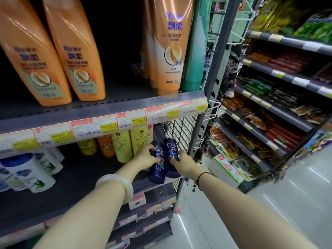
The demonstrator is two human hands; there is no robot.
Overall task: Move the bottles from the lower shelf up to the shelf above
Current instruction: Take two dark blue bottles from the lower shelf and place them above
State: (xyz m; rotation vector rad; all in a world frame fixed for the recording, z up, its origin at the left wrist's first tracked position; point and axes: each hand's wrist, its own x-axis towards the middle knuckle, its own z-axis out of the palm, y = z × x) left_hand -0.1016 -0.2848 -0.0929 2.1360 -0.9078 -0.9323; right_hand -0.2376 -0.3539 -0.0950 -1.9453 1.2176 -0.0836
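We see fisheye bending around the upper shelf (122, 105): deep shadow at its back, glare on the floor (296, 203) right of it, its price labels (107, 125) blurred.

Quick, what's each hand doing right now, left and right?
Left hand: grips the left blue Clear bottle.
Right hand: grips the right blue Clear bottle.

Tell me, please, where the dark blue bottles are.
In the head view, the dark blue bottles are at the right end of the lower shelf, between the yellow bottles and the wire panel.
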